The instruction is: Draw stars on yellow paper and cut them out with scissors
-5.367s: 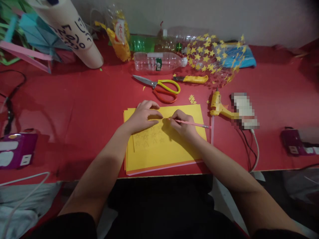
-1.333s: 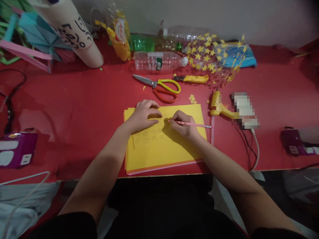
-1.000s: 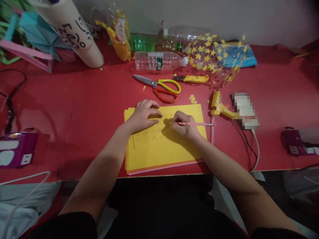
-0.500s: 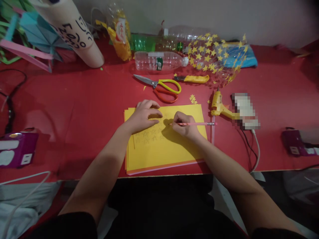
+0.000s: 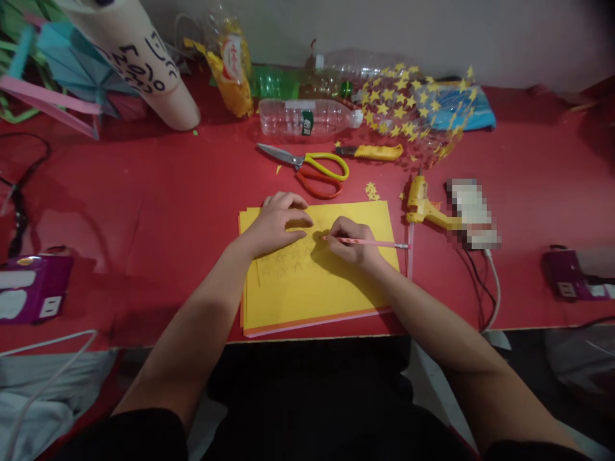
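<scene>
My right hand (image 5: 354,239) grips a pink pencil (image 5: 379,242), its tip on a yellow sheet of paper (image 5: 307,304). Rows of pencil-drawn stars (image 5: 282,271) cover part of the sheet's left half. Spread over the upper left of the paper, my left hand (image 5: 282,221) lies with its fingers apart and holds nothing. Orange and pink sheets show beneath the yellow one. Scissors (image 5: 307,163) with one yellow and one red handle lie just beyond the paper, beside a small heap of cut yellow stars (image 5: 371,191).
A yellow glue gun (image 5: 420,203) and a phone (image 5: 473,213) with a cable lie to the right. Farther back are a utility knife (image 5: 377,152), a clear bottle (image 5: 307,118) and a star-covered clear object (image 5: 403,102). A white tumbler (image 5: 144,64) stands back left.
My right hand and the pencil have shifted slightly left, and the pencil's eraser end has tipped a little toward me. My left hand stays in place.
</scene>
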`<state>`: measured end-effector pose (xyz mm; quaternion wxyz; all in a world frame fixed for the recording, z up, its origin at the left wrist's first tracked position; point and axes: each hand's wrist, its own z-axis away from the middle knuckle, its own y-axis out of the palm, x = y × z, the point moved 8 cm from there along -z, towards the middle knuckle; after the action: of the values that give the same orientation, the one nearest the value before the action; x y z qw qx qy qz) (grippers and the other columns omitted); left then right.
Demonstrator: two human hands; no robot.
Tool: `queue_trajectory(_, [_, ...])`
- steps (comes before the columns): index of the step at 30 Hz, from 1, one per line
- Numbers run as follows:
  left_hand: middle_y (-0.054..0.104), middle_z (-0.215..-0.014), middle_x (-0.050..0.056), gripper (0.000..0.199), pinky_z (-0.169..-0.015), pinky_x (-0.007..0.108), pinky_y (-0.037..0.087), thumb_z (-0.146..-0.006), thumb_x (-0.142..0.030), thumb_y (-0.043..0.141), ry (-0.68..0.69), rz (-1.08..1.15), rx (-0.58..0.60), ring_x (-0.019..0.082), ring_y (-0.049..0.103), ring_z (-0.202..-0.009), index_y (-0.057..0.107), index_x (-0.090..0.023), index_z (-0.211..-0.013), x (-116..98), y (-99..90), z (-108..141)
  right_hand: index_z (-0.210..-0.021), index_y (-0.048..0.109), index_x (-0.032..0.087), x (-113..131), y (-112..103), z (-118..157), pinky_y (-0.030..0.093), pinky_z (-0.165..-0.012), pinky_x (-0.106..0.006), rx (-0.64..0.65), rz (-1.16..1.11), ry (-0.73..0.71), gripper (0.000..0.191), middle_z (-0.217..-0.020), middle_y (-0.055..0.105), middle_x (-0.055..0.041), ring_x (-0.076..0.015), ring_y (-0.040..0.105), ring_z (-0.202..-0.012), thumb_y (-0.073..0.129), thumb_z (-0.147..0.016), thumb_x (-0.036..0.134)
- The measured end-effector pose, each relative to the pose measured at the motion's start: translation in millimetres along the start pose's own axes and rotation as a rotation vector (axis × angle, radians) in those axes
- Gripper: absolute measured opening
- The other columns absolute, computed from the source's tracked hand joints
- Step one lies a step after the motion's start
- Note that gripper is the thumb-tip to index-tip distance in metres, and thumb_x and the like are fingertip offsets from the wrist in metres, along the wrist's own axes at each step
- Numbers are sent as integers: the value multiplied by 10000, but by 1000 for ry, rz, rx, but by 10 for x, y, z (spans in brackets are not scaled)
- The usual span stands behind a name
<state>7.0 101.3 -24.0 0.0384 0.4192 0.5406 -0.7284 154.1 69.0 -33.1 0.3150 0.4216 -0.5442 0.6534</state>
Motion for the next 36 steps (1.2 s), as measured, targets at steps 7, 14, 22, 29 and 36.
queue_trajectory(7, [573,-1218,48,176,-1081,465,318,-827,-267,630,2,2,7,268,450,-1208,738,-252,-965,-3,2,2,-673,503,229,63,19,16,336,-515,-266,23,15,-29,109,-595,568,10,-132,462,-541,551,-738,303])
queue_trajectory(14, [576,-1216,52,166,-1075,460,324,-829,-274,639,14,-4,-6,268,450,-1202,737,-247,-961,-7,-4,0,-715,546,220,51,41,50,379,-541,-263,27,3,-12,118,-620,594,5,-139,511,-572,566,-779,317])
queue_trajectory(22, [572,-1219,49,176,-1077,460,317,-833,-280,636,10,-7,0,268,448,-1204,739,-244,-971,-2,-1,3,-710,551,217,3,70,39,386,-513,-254,28,-7,-15,141,-600,573,13,-135,503,-553,564,-782,337])
queue_trajectory(29, [570,-1218,51,183,-1077,468,319,-830,-260,627,4,-5,7,272,448,-1206,741,-247,-972,-1,3,0,-669,501,225,-12,16,41,348,-506,-258,-26,15,7,118,-580,550,21,-126,475,-538,559,-739,300])
queue_trajectory(36, [572,-1221,52,179,-1077,469,321,-829,-275,637,1,-5,9,275,443,-1207,743,-245,-971,-8,-1,-3,-639,462,228,-22,-39,71,278,-473,-245,-93,-34,44,156,-535,476,52,-103,396,-499,568,-731,296])
